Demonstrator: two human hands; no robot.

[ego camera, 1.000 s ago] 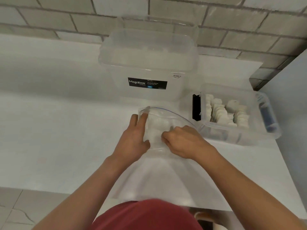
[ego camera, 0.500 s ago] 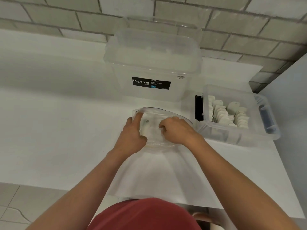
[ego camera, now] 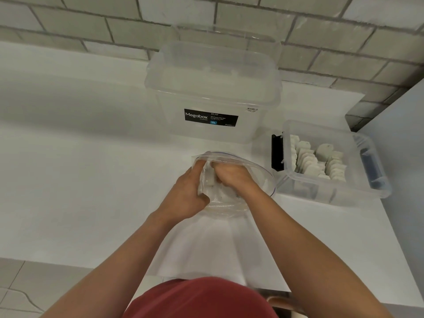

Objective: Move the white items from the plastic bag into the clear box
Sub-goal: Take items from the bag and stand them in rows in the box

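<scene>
left hand [ego camera: 185, 193]: I see it gripping the plastic bag [ego camera: 260, 177] wall from outside
right hand [ego camera: 231, 177]: inside bag, fingers curled round a white item [ego camera: 210, 179]

Mid-counter [ego camera: 80, 180], toward front edge: bag [ego camera: 263, 180]. Behind: large box [ego camera: 213, 88]. At right edge: small box [ego camera: 321, 189], items [ego camera: 307, 157] inside.

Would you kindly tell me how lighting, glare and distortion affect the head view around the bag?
Head view: light is soft and even, shadows faint; the wide lens bows the brick lines of the wall; the clear film of the bag carries a pale sheen and veils the fingers of the right hand inside it; the items in the box read clearly.
</scene>
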